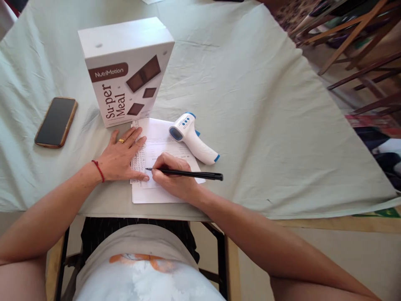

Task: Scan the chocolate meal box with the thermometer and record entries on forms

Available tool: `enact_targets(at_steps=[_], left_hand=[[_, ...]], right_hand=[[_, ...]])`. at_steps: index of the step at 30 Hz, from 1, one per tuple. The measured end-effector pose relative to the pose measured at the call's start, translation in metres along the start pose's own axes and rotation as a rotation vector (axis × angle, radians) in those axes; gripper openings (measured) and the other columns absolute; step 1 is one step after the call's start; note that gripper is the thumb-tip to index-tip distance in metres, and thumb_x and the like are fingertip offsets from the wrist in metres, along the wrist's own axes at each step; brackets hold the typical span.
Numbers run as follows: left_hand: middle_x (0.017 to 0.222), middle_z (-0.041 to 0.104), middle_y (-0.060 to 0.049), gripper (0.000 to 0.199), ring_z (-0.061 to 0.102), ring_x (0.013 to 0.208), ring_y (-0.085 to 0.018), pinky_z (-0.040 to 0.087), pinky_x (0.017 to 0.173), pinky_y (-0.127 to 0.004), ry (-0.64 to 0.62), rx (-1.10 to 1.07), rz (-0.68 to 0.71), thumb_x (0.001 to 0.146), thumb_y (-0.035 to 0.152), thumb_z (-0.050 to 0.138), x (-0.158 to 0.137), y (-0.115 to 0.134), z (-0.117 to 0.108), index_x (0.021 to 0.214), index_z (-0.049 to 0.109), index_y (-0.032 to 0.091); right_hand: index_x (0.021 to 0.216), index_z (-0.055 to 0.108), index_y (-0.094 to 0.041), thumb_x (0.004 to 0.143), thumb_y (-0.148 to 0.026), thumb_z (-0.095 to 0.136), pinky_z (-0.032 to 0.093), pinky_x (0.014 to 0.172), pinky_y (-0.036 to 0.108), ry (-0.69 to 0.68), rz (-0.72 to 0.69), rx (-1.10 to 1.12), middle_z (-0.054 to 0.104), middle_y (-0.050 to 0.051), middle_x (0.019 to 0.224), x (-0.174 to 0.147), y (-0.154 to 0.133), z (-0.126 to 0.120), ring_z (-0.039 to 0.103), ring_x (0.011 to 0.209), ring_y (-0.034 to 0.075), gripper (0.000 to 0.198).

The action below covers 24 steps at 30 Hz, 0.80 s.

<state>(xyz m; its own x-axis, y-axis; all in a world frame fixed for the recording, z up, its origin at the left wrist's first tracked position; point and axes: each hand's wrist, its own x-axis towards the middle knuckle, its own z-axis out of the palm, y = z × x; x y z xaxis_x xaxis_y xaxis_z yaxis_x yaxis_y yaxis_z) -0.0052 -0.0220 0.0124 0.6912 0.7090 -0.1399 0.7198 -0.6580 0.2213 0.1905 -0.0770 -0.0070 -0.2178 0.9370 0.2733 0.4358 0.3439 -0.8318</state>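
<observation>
Phone is lying at frame left; left hand, fingers spread, is resting across papers near centre; right hand is pinching a pen over them, a thermometer resting centre-frame.

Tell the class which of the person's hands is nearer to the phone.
Left. The left hand, at the papers' left edge, is right of the phone; the right hand, holding a pen, is farther right.
</observation>
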Motion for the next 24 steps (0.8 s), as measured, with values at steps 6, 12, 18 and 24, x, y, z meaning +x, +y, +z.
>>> enact_targets(at_steps=[6,12,18,24], left_hand=[[0.166,0.02,-0.028,0.114,0.017,0.156,-0.043,0.009,0.123,-0.068,0.001,-0.008,0.002,0.077,0.079,0.066,-0.0002,-0.0011,0.0008,0.158,0.031,0.007],[0.166,0.019,-0.028,0.116,0.016,0.157,-0.042,0.008,0.124,-0.067,-0.02,0.005,-0.017,0.076,0.078,0.069,0.0004,0.0018,-0.0014,0.158,0.031,0.005],[0.167,0.019,-0.028,0.115,0.017,0.156,-0.042,0.008,0.124,-0.066,-0.015,0.001,-0.007,0.077,0.078,0.068,0.0004,0.0003,-0.0011,0.158,0.031,0.006],[0.168,0.018,-0.026,0.11,0.017,0.156,-0.043,0.007,0.123,-0.066,0.024,-0.037,0.022,0.078,0.08,0.064,-0.0005,-0.0038,0.0026,0.159,0.031,0.013]], right_hand=[[0.063,0.044,-0.023,0.07,-0.015,0.051,0.035,0.054,0.026,-0.021,-0.016,-0.02,0.054,-0.004,0.058,-0.0013,0.0001,0.0004,0.042,0.053,0.01,0.013],[0.062,0.045,-0.023,0.07,-0.016,0.052,0.034,0.053,0.026,-0.046,-0.006,-0.012,0.053,-0.004,0.057,-0.001,-0.0002,-0.0012,0.042,0.052,0.01,0.012],[0.063,0.045,-0.023,0.071,-0.016,0.052,0.034,0.054,0.026,-0.049,0.001,-0.005,0.053,-0.004,0.058,-0.0008,0.0002,-0.0016,0.043,0.053,0.01,0.013],[0.063,0.046,-0.023,0.07,-0.015,0.052,0.034,0.053,0.026,-0.031,-0.014,0.024,0.053,-0.004,0.058,0.0004,-0.0006,-0.0021,0.043,0.053,0.01,0.013]])
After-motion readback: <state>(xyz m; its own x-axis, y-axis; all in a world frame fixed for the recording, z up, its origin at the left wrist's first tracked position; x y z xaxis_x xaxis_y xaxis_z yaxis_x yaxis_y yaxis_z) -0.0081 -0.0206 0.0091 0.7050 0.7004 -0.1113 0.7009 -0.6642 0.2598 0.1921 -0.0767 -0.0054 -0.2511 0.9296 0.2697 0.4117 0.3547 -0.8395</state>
